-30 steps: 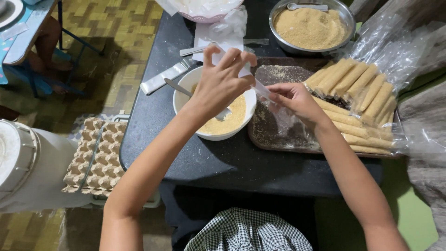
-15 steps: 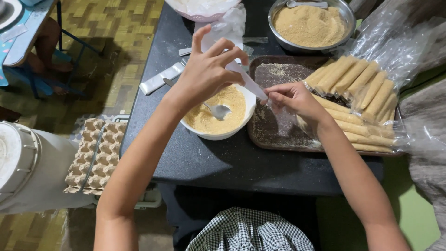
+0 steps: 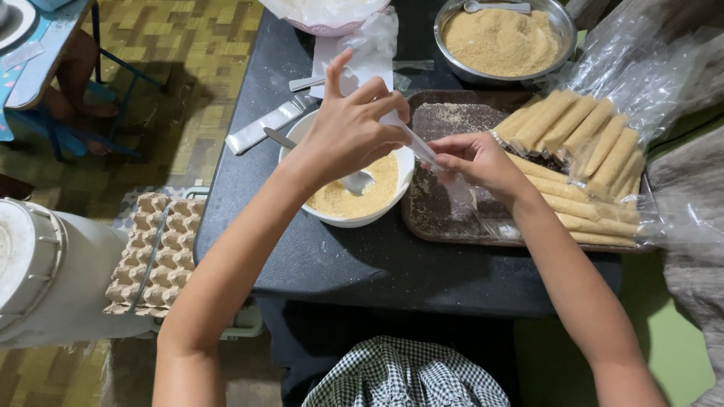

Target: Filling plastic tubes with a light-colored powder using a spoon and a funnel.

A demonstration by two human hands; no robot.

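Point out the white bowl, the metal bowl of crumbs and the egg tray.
white bowl (image 3: 362, 221): head view, on its near rim.
metal bowl (image 3: 566, 34): head view, on its right rim.
egg tray (image 3: 154, 256): head view, on its middle cups.

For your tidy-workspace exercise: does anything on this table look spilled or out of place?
Yes. Brown crumbs are scattered across the dark tray beside the white bowl, loose rather than contained, and a few specks dot the black table. Nothing looks damaged or tipped.

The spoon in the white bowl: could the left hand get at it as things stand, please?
Probably yes: the left hand hovers right over the white bowl, and the spoon lies uncovered below, but its grip is on a slim plastic tube.
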